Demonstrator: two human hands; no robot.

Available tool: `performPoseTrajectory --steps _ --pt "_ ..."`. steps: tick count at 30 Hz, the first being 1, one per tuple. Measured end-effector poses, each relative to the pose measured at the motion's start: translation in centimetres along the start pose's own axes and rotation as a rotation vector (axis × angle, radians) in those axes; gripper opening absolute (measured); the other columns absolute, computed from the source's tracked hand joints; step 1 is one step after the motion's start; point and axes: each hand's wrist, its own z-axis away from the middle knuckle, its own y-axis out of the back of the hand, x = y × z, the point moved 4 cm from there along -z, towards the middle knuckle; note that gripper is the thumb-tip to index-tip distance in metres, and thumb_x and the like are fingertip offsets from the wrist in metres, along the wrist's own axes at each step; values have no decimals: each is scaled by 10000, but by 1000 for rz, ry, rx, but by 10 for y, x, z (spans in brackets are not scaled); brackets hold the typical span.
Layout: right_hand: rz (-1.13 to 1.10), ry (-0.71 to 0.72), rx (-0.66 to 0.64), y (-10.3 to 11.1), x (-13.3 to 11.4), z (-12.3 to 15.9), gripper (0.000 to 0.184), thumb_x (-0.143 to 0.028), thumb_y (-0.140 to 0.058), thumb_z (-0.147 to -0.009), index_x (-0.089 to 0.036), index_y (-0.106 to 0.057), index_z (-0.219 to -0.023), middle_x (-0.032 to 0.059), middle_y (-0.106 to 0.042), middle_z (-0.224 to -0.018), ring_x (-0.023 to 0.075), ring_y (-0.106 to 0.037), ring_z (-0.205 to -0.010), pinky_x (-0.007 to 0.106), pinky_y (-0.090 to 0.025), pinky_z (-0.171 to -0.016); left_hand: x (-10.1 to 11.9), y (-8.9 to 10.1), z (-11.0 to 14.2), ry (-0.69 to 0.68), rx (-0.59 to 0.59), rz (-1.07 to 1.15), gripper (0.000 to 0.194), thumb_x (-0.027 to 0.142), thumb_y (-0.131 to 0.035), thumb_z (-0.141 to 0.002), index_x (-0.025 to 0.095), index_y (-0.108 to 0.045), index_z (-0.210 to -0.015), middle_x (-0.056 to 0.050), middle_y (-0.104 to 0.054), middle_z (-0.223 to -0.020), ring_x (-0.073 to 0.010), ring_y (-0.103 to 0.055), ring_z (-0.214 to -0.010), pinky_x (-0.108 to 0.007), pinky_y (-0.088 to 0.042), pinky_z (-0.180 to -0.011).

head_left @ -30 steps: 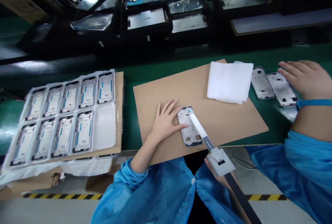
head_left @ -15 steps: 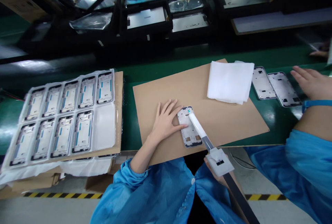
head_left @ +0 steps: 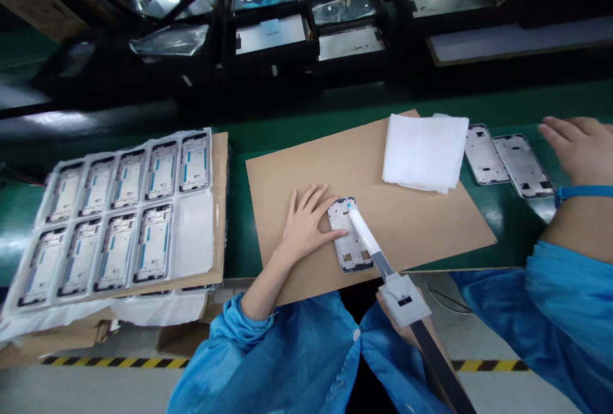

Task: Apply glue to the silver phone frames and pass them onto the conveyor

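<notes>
My left hand (head_left: 306,221) lies flat on a brown cardboard sheet (head_left: 412,222), fingers spread, its fingertips pressing the left edge of a silver phone frame (head_left: 348,235). My right hand (head_left: 405,328), mostly hidden under the tool, grips a white dispensing tool (head_left: 383,267). The tool's thin tip rests on the top part of the phone frame. A dark hose runs from the tool's body toward the lower right.
A white tray (head_left: 191,235) with several phone frames sits at the left on cardboard. A folded white cloth (head_left: 424,151) lies on the sheet's far right. Two more frames (head_left: 502,157) lie on the green belt, beside a co-worker's hand (head_left: 579,145) in a blue sleeve. Black trays line the back.
The co-worker's hand at the right has drawn back off the two frames on the belt. My hands, the tool and the phone frame stay almost still.
</notes>
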Motion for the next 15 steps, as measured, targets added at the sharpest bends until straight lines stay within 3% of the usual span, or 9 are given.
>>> performPoseTrajectory --steps 2,6,9,11,13,15 --pt "120 -40 -69 -7 -4 -2 486 152 -421 -1023 -102 -822 -917 159 -520 -1758 67 -355 -1746 505 -246 -1425 0 0 0 2 2 -3 892 842 -739 -1040 353 -550 -1762 -44 -364 -1932 -376 -273 -1819 -697 -69 -1508" --pt "200 -252 -70 -4 -7 1 449 166 -436 -993 -72 -782 -833 193 -501 -1754 94 -273 -1792 460 -411 -1225 -1 -1 1 -5 10 1 895 861 -714 -1044 358 -548 -1766 -48 -369 -1930 -374 -277 -1817 -690 -68 -1510" --pt "-51 -362 4 3 -14 10 435 180 -472 -964 -66 -823 -890 216 -453 -1772 106 -215 -1813 343 -461 -1035 -2 -2 1 -11 11 3 889 861 -697 -1054 353 -547 -1768 -50 -366 -1931 -375 -276 -1817 -693 -59 -1508" --pt "-304 -359 24 3 -24 15 448 192 -489 -926 -74 -849 -948 212 -428 -1787 66 -209 -1805 228 -424 -866 -3 -3 0 -14 11 2 892 866 -692 -1055 346 -549 -1766 -56 -367 -1931 -377 -277 -1816 -695 -51 -1507" --pt "-462 -331 21 1 -36 18 451 201 -524 -881 -78 -864 -980 204 -447 -1780 32 -304 -1761 141 -319 -740 -3 -3 -2 -17 10 -8 908 872 -687 -1054 333 -543 -1770 -67 -368 -1930 -379 -278 -1816 -701 -50 -1505" --pt "-534 -375 71 1 -44 21 479 224 -499 -859 -67 -864 -963 211 -503 -1743 -40 -528 -1580 94 -209 -672 -3 -2 -1 -22 12 -28 939 861 -671 -1069 304 -493 -1804 -87 -359 -1932 -383 -277 -1816 -719 -67 -1499"
